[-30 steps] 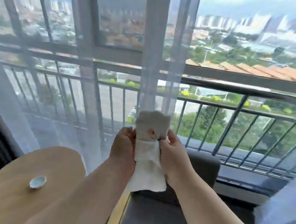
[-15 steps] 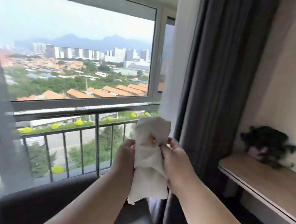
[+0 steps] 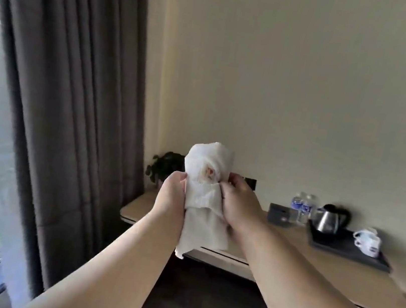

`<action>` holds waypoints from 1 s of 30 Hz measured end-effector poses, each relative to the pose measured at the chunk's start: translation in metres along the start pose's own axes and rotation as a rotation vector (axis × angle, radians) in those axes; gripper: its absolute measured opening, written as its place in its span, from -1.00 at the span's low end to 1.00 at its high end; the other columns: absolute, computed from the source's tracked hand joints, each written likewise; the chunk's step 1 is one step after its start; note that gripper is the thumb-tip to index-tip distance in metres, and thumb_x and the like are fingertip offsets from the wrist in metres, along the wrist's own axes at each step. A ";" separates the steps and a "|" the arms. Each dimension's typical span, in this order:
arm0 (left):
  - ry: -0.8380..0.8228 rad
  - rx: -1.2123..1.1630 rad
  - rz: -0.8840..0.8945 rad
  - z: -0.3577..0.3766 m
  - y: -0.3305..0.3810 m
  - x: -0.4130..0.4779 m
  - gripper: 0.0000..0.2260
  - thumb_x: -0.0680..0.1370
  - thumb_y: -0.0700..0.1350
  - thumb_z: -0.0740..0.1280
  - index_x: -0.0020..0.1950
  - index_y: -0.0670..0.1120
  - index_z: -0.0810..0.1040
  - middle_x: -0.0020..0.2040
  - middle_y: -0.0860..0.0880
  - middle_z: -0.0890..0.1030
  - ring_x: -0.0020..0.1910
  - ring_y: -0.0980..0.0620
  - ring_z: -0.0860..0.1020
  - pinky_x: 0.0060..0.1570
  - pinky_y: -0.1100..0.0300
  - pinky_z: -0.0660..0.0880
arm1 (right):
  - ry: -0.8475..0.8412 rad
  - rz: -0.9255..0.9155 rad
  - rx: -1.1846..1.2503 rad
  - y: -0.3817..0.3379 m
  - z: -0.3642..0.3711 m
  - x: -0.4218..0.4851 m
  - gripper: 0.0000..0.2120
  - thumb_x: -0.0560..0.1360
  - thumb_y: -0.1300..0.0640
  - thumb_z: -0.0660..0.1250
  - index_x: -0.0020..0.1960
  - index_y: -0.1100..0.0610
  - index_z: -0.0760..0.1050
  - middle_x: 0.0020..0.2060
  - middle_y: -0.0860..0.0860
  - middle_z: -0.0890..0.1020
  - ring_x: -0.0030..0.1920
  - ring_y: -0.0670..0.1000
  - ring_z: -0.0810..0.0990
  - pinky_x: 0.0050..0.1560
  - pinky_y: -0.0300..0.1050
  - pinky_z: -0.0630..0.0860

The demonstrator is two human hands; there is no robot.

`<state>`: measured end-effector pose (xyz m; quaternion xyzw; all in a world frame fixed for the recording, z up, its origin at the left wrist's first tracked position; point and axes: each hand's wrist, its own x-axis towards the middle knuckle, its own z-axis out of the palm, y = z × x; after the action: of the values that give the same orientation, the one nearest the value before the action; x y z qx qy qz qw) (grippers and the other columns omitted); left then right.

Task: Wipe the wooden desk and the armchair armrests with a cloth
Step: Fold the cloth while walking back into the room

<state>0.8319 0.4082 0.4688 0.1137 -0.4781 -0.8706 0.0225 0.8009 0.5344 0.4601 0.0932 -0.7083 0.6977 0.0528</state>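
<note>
Midair, cloth (image 3: 202,201) bunched between left hand (image 3: 171,196) and right hand (image 3: 238,206), both grips closed on it, above wooden desk (image 3: 311,265).

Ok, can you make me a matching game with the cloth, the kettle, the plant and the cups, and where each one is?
Things:
1. cloth
2. kettle
3. plant
4. cups

Places:
A. desk's left end, near the curtain
B. right part of the black tray
C. held up in both hands
D. left part of the black tray

Pairs: 1-C, 2-D, 3-A, 4-B
</note>
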 end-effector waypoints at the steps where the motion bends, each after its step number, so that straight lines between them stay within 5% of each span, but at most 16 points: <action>1: -0.025 0.001 -0.025 0.021 -0.015 0.007 -0.68 0.54 -0.06 0.20 -0.41 -0.06 0.50 -0.42 -0.04 0.55 -0.52 -0.04 0.52 -0.50 0.28 0.45 | 0.037 0.012 0.000 0.005 -0.025 0.005 -0.77 0.53 0.09 0.27 0.12 0.04 0.63 -0.04 0.11 0.76 0.00 0.20 0.74 0.09 0.28 0.68; 4: -0.121 0.014 -0.091 0.077 -0.055 0.026 -0.46 0.60 -0.06 0.17 -0.57 -0.08 0.61 -0.51 -0.07 0.61 -0.60 -0.04 0.58 -0.56 0.29 0.50 | 0.125 0.035 -0.015 0.022 -0.090 0.015 -0.75 0.55 0.09 0.23 0.17 0.01 0.60 -0.03 0.08 0.74 -0.03 0.14 0.74 0.05 0.18 0.69; 9: -0.233 0.070 -0.167 0.167 -0.118 0.066 -0.44 0.64 -0.04 0.16 -0.53 -0.09 0.64 -0.50 -0.06 0.62 -0.60 -0.03 0.59 -0.57 0.30 0.49 | 0.303 0.083 -0.016 0.046 -0.197 0.034 -0.77 0.57 0.15 0.21 0.13 0.03 0.59 -0.09 0.05 0.71 -0.07 0.09 0.72 -0.13 -0.01 0.62; 17: -0.409 0.119 -0.316 0.314 -0.193 0.143 -0.48 0.60 0.00 0.20 -0.56 -0.08 0.53 -0.54 -0.06 0.54 -0.64 -0.02 0.51 -0.61 0.28 0.45 | 0.521 0.086 -0.023 0.057 -0.344 0.094 -0.77 0.51 0.13 0.23 0.08 0.00 0.61 -0.04 0.10 0.75 -0.02 0.15 0.76 0.05 0.22 0.69; 23: -0.563 0.178 -0.386 0.431 -0.241 0.188 -0.41 0.62 -0.02 0.19 -0.65 -0.06 0.48 -0.59 -0.04 0.51 -0.68 0.00 0.48 -0.62 0.32 0.42 | 0.646 0.067 0.026 0.054 -0.451 0.128 -0.72 0.46 0.03 0.29 0.14 -0.11 0.60 -0.13 -0.08 0.79 -0.16 0.01 0.80 -0.28 -0.09 0.69; 30: -0.817 0.122 -0.555 0.561 -0.329 0.188 -0.39 0.65 -0.05 0.12 -0.62 -0.07 0.48 -0.59 -0.03 0.46 -0.65 0.02 0.48 -0.59 0.29 0.45 | 0.837 0.073 -0.048 0.058 -0.591 0.122 -0.74 0.57 0.08 0.27 0.20 -0.06 0.61 -0.05 -0.02 0.79 -0.03 0.07 0.79 0.11 0.22 0.70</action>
<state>0.5491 1.0232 0.4499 -0.1126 -0.4498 -0.7876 -0.4058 0.6372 1.1175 0.4402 -0.2246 -0.6448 0.6600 0.3136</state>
